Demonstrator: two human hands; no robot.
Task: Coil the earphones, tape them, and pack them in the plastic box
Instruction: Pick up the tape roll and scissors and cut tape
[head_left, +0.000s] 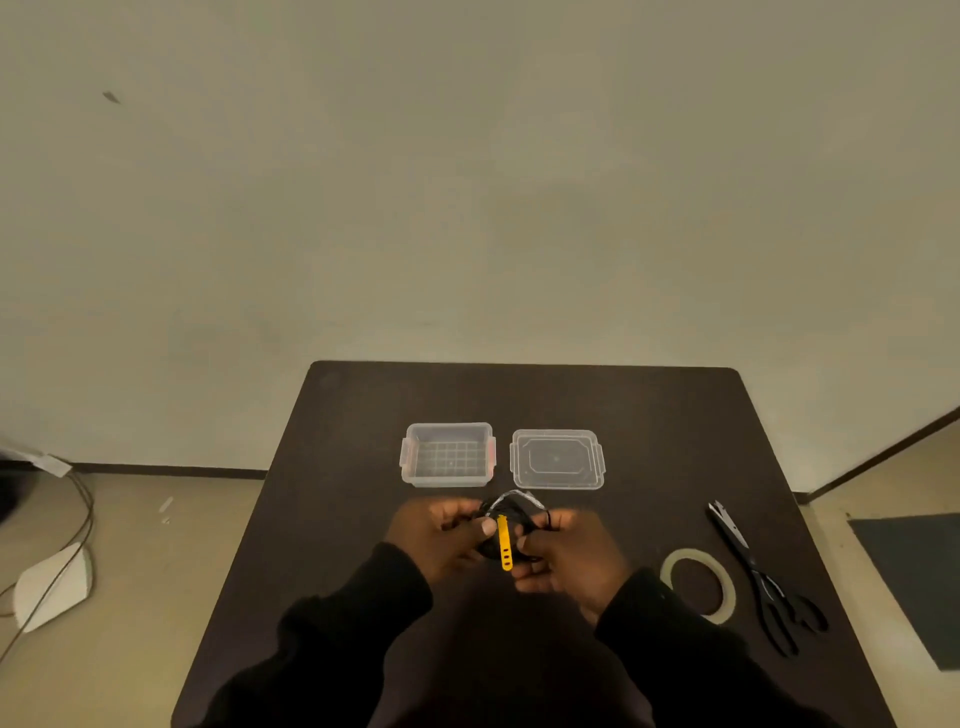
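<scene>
Black earphones (519, 512) are bunched in a coil between both hands, just above the dark table (649, 415). A yellow strap (504, 543) hangs from the coil, and a shiny strip of clear tape shows across its top. My left hand (441, 535) pinches the coil's left side. My right hand (566, 556) grips its right side. The clear plastic box (449, 454) stands open behind the hands, with nothing in it. Its lid (557, 459) lies flat to the right of it. A roll of clear tape (698, 584) lies right of my right hand.
Black scissors (763, 577) lie near the table's right edge, beyond the tape roll. The floor to the left holds a white object (54, 584) and loose cables (78, 519). A dark mat (914, 582) lies on the floor at the right.
</scene>
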